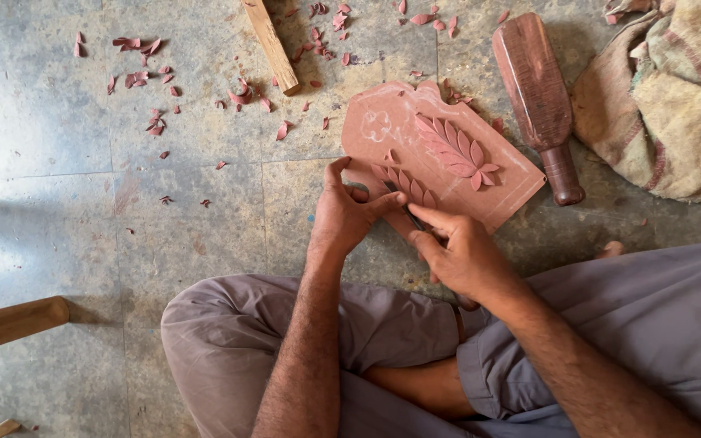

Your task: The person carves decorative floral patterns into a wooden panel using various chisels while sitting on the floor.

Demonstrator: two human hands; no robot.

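The right hand (460,255) is closed around a thin carving tool (410,216), of which only a short dark stretch shows between the fingers; its tip meets the near edge of a reddish wooden panel (440,150). The left hand (346,212) lies just beside it, fingers curled and pressed on the same near edge, the thumb stretched toward the right hand's forefinger so that the two hands touch over the tool. Whether the left hand also pinches the tool cannot be told.

The panel lies flat on the stone floor (83,235), roughly in the middle of the upper half, tilted so that its long side runs from upper left to lower right. A carved leaf spray (458,148) stands in relief at its centre, and a second row of leaves sits partly under the fingers at the near edge.

Just right of the panel lies a dark wooden mallet (539,101), handle pointing toward the person. Beyond it, at the floor's upper right corner, is a crumpled sackcloth (675,97). A pale wooden stick (271,45) lies at the top edge, with reddish wood chips (144,77) scattered around it and off to the upper left. The person sits cross-legged in grey trousers (229,332).
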